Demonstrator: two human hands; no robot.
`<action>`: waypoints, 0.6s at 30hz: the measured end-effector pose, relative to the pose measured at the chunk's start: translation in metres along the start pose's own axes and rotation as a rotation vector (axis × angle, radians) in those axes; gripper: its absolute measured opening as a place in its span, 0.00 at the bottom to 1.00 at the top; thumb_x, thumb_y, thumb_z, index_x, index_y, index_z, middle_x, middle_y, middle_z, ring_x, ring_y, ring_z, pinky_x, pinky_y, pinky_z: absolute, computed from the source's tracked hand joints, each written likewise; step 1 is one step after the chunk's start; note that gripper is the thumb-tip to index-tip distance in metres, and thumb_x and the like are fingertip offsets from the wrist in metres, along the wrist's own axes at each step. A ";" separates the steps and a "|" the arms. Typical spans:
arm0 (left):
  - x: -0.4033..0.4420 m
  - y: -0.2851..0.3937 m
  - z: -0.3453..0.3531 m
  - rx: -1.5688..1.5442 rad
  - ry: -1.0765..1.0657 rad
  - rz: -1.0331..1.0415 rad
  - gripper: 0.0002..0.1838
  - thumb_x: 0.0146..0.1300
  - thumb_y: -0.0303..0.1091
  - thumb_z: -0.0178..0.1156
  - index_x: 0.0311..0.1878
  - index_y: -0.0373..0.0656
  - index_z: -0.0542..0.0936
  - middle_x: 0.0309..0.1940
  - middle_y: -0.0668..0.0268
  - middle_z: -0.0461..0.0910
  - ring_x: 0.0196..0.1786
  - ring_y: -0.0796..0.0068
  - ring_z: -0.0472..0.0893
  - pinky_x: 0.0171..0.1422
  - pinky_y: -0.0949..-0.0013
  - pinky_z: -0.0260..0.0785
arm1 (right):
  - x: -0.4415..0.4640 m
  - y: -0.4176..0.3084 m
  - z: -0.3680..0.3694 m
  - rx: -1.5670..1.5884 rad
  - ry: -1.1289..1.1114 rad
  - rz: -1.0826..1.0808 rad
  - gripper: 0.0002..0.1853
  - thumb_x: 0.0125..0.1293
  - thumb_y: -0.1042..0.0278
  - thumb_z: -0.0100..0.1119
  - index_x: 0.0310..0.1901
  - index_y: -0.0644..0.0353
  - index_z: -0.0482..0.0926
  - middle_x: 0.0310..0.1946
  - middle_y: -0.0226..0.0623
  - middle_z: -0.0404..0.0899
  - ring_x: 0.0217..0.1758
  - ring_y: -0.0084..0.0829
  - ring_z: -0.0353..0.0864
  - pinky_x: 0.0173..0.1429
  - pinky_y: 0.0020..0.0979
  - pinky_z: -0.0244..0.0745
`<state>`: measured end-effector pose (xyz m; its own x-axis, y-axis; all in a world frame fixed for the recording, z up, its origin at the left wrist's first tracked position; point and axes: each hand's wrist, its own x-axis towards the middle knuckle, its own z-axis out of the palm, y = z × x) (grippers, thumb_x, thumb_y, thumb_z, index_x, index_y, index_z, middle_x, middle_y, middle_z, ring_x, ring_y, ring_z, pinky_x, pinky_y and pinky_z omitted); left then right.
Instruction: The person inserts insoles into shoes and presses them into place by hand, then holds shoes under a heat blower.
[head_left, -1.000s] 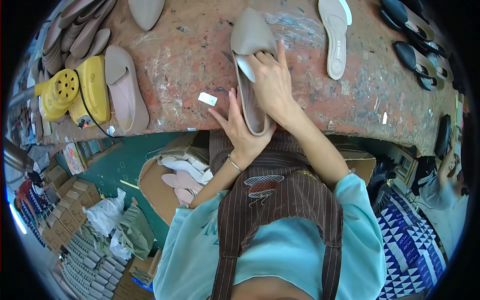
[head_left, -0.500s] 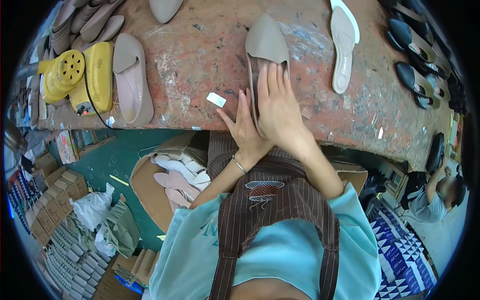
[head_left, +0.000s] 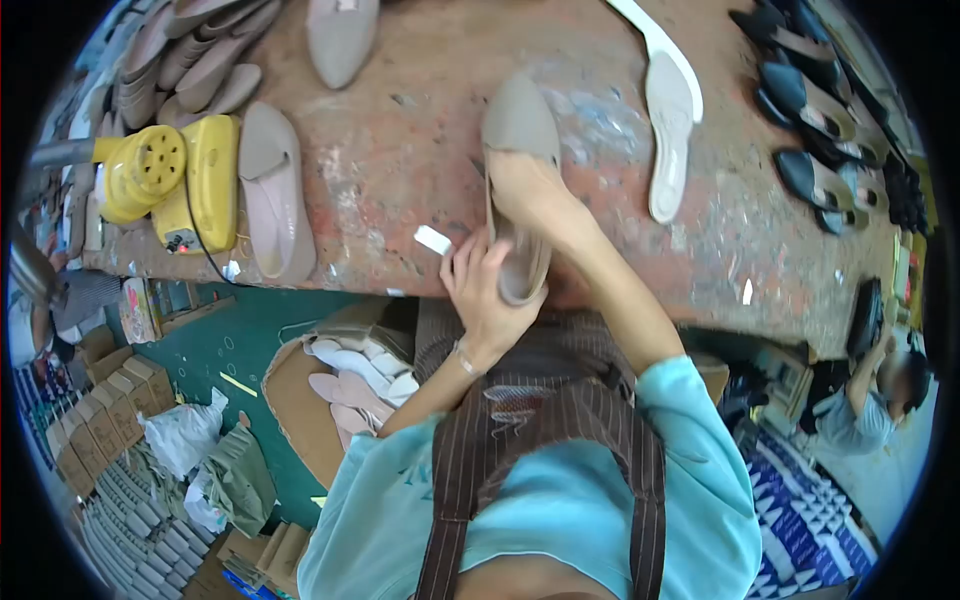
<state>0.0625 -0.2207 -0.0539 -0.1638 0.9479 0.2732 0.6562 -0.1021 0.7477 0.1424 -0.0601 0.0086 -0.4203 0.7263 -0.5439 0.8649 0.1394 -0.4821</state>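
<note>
While reaching forward with the right arm nearly straight, has the right hand (head_left: 535, 195) sunk past the fingers into the toe of a beige shoe (head_left: 520, 112), fingers hidden, so cannot tell whether open or closed. Grips the shoe's heel end with the left hand (head_left: 492, 292), elbow bent and fingers curled over the side. Keeps the shoe toe-away at the near edge of the worktable (head_left: 400, 150). Has, below the edge, an open cardboard box (head_left: 290, 405) with pale shoe-shaped pieces (head_left: 350, 392) inside; farther left, small brown cartons (head_left: 110, 405) in rows, near plastic bags (head_left: 185, 437) with contents too unclear to name. Shows a white label (head_left: 433, 239) just beside the left fingers, with no legible writing. Cannot read the faint mark on the pale insole (head_left: 668, 180) or the lettering on the blue shirt (head_left: 590, 510).
</note>
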 end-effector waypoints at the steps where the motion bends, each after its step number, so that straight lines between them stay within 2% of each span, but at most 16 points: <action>1: 0.005 -0.007 -0.007 -0.114 0.022 -0.067 0.34 0.44 0.37 0.77 0.53 0.42 0.70 0.47 0.54 0.76 0.51 0.57 0.77 0.65 0.51 0.59 | -0.019 0.003 0.004 0.122 0.246 -0.328 0.20 0.60 0.76 0.55 0.55 0.72 0.76 0.51 0.60 0.79 0.61 0.53 0.76 0.66 0.45 0.68; 2: 0.026 0.000 -0.032 -0.346 0.069 -0.215 0.30 0.42 0.33 0.78 0.43 0.44 0.66 0.39 0.61 0.70 0.45 0.68 0.72 0.55 0.63 0.64 | -0.044 0.017 0.010 0.261 0.476 -0.658 0.15 0.61 0.75 0.55 0.48 0.71 0.82 0.47 0.58 0.81 0.57 0.51 0.80 0.62 0.45 0.73; 3: 0.035 -0.013 -0.059 -0.426 0.073 -0.259 0.31 0.42 0.32 0.77 0.43 0.44 0.64 0.39 0.66 0.64 0.47 0.73 0.67 0.56 0.67 0.62 | -0.067 0.025 -0.007 0.490 0.267 -0.720 0.15 0.64 0.74 0.56 0.51 0.68 0.82 0.50 0.54 0.82 0.58 0.46 0.81 0.62 0.43 0.74; 4: 0.045 -0.021 -0.086 -0.492 0.116 -0.381 0.32 0.42 0.31 0.77 0.43 0.44 0.63 0.40 0.68 0.61 0.47 0.73 0.65 0.57 0.68 0.61 | -0.087 0.045 -0.017 0.582 0.330 -0.442 0.13 0.65 0.74 0.56 0.49 0.67 0.83 0.50 0.51 0.83 0.56 0.42 0.82 0.60 0.43 0.75; 5: 0.057 -0.022 -0.111 -0.493 0.182 -0.372 0.31 0.42 0.31 0.77 0.43 0.44 0.63 0.40 0.67 0.61 0.47 0.73 0.64 0.58 0.69 0.60 | -0.108 0.066 -0.027 0.703 0.390 -0.168 0.12 0.66 0.75 0.55 0.47 0.67 0.84 0.49 0.49 0.84 0.53 0.38 0.83 0.58 0.43 0.76; 6: 0.063 -0.037 -0.132 -0.200 0.287 -0.186 0.30 0.44 0.31 0.76 0.43 0.44 0.64 0.40 0.68 0.61 0.47 0.72 0.64 0.57 0.69 0.60 | -0.103 0.095 -0.029 0.678 0.664 0.193 0.14 0.66 0.71 0.57 0.50 0.66 0.83 0.49 0.52 0.82 0.53 0.44 0.82 0.57 0.43 0.75; 7: 0.077 -0.043 -0.150 -0.092 0.393 -0.131 0.28 0.46 0.31 0.76 0.42 0.43 0.65 0.40 0.68 0.61 0.46 0.72 0.65 0.57 0.68 0.60 | -0.094 0.124 -0.031 0.253 0.905 0.252 0.19 0.65 0.66 0.60 0.54 0.66 0.80 0.50 0.54 0.81 0.54 0.47 0.81 0.57 0.44 0.75; 8: 0.094 -0.051 -0.170 0.062 0.396 -0.054 0.24 0.51 0.27 0.73 0.42 0.44 0.65 0.37 0.69 0.67 0.41 0.74 0.69 0.53 0.70 0.64 | -0.083 0.146 -0.031 -0.190 1.126 0.309 0.24 0.64 0.61 0.63 0.59 0.65 0.76 0.51 0.56 0.79 0.55 0.50 0.79 0.57 0.46 0.74; 9: 0.107 -0.065 -0.183 -0.029 0.413 -0.167 0.18 0.53 0.30 0.73 0.37 0.40 0.71 0.30 0.71 0.67 0.35 0.76 0.66 0.47 0.70 0.64 | -0.075 0.159 -0.024 -0.180 1.082 0.358 0.29 0.62 0.58 0.65 0.61 0.64 0.74 0.51 0.57 0.78 0.56 0.52 0.78 0.58 0.46 0.73; 11: 0.124 -0.089 -0.197 0.144 0.256 -0.105 0.12 0.59 0.32 0.68 0.32 0.35 0.75 0.23 0.67 0.69 0.27 0.70 0.66 0.40 0.68 0.66 | -0.062 0.180 -0.013 -0.163 1.006 0.470 0.38 0.58 0.52 0.68 0.67 0.62 0.68 0.52 0.58 0.76 0.57 0.56 0.75 0.59 0.47 0.72; 12: 0.122 -0.103 -0.204 0.290 0.150 -0.121 0.14 0.60 0.34 0.67 0.30 0.33 0.75 0.23 0.64 0.71 0.26 0.66 0.66 0.39 0.67 0.67 | -0.059 0.170 -0.011 -0.156 1.026 0.497 0.42 0.53 0.52 0.72 0.68 0.60 0.66 0.53 0.58 0.78 0.56 0.55 0.77 0.59 0.48 0.72; 14: 0.106 -0.124 -0.209 0.559 -0.081 -0.120 0.18 0.62 0.37 0.65 0.25 0.31 0.76 0.21 0.58 0.73 0.24 0.59 0.67 0.37 0.65 0.68 | -0.055 0.181 -0.006 0.048 1.027 0.466 0.43 0.51 0.56 0.74 0.68 0.58 0.67 0.53 0.59 0.79 0.56 0.54 0.79 0.58 0.46 0.74; 15: 0.103 -0.114 -0.210 0.573 -0.086 -0.267 0.23 0.63 0.39 0.64 0.21 0.29 0.75 0.31 0.48 0.79 0.35 0.48 0.75 0.46 0.58 0.70 | -0.056 0.181 -0.007 0.131 1.043 0.447 0.43 0.48 0.61 0.76 0.67 0.60 0.67 0.50 0.60 0.81 0.53 0.54 0.81 0.56 0.46 0.75; 16: 0.097 -0.104 -0.214 0.749 -0.115 -0.204 0.23 0.64 0.44 0.64 0.24 0.29 0.81 0.43 0.43 0.81 0.54 0.45 0.77 0.61 0.55 0.67 | -0.058 0.183 -0.006 0.226 1.117 0.313 0.43 0.48 0.64 0.76 0.67 0.61 0.67 0.47 0.60 0.82 0.51 0.57 0.82 0.57 0.45 0.75; 17: 0.091 -0.096 -0.215 0.886 -0.076 -0.136 0.24 0.66 0.48 0.60 0.31 0.31 0.86 0.55 0.43 0.78 0.69 0.42 0.67 0.73 0.50 0.57 | -0.060 0.188 -0.005 0.323 1.099 0.310 0.38 0.51 0.68 0.74 0.64 0.64 0.68 0.43 0.55 0.84 0.45 0.49 0.85 0.52 0.41 0.78; 18: 0.086 -0.097 -0.219 0.885 -0.102 -0.246 0.25 0.68 0.52 0.57 0.41 0.36 0.88 0.62 0.44 0.74 0.71 0.41 0.65 0.75 0.46 0.54 | -0.067 0.185 -0.008 0.629 1.044 0.291 0.35 0.54 0.71 0.72 0.63 0.65 0.68 0.42 0.51 0.84 0.43 0.42 0.85 0.49 0.38 0.78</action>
<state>-0.1761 -0.1957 0.0298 -0.3354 0.9385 0.0823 0.9421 0.3340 0.0306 0.3325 -0.0771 -0.0385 0.4304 0.9024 -0.0211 0.4873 -0.2519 -0.8361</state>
